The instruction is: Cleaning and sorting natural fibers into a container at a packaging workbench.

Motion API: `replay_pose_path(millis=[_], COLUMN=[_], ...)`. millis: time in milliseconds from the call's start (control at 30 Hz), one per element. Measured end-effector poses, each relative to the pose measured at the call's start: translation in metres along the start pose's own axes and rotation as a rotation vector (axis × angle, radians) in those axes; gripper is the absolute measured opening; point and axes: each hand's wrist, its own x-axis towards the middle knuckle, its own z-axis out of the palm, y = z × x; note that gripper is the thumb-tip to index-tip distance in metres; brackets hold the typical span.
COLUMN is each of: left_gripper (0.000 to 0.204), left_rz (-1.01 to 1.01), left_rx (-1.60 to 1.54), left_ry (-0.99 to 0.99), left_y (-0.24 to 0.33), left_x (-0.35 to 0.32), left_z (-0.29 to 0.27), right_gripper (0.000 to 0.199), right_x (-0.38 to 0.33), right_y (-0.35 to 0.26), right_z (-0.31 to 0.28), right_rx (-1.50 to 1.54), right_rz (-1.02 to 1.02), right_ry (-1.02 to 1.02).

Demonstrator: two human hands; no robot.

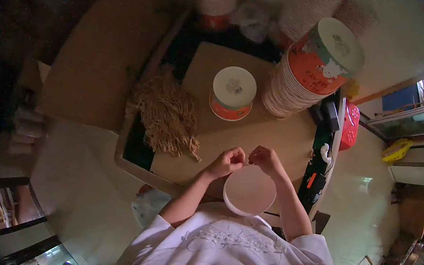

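Close against my white shirt is a round, pale paper tub, at the table's near edge. My left hand is at the tub's far rim, thumb and fingers pinched together. Beside it my right hand is also closed in a pinch, fingertips almost meeting the left ones. Whatever lies between the fingertips is too small to make out. Beyond my hands an orange and green tub stands with its pale round end up. To the left lies a tangled heap of brown twine cords.
A tall leaning stack of nested tubs stands at the back right, more stacks behind it. Brown cardboard covers the table. Along the right edge lie a black and orange tool, a white curled item and a red basket.
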Motion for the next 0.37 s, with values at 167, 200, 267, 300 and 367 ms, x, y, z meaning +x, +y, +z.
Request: replay_pose_path(millis=[167,200,267,300,367], left_gripper=[0.009,0.011,0.012,0.014,0.012], left_rz=[0.149,0.179,0.206,0.234,0.172], left_rx=[0.35,0.442,0.491,0.539,0.697], left_ry=[0.024,0.034,0.041,0.05,0.008], left_y=[0.006,0.01,0.006,0.006,0.008], left_x=[-0.001,0.0,0.004,0.005,0.007], left_z=[-0.009,-0.008,-0.006,-0.005,-0.004], right_gripper=[0.003,0.002,0.001,0.001,0.002], right_x=[-0.001,0.0,0.003,0.004,0.005], right_y=[-0.003,0.002,0.009,0.012,0.016], right_z=[0.006,0.006,0.007,0.007,0.008], right_rx=[0.188,0.166,0.144,0.444,0.745], right_rz=[0.064,0.029,-0.008,0.013,0.036], right_ry=[0.017,0.035,0.053,0.022,-0.008])
